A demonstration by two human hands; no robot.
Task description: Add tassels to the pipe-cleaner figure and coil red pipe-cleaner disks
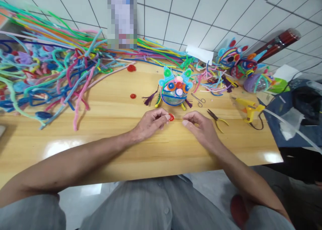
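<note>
A small red coil of pipe cleaner is pinched between the thumb and forefinger of my left hand. My right hand is a short way to the right of it, apart from the coil. Its thumb and bent forefinger come together, and whatever they hold, if anything, is too small to make out. Just beyond both hands stands a colourful animal-head figure with a clear round body, blue ears and purple tassels. Two more red coils lie to the left, a nearer one and a farther one.
Right of my right hand lie yellow-handled pliers, small scissors and a yellow glue gun. A tangled heap of pipe cleaners covers the table's left side. More figures stand at the back right, near a dark red cylinder.
</note>
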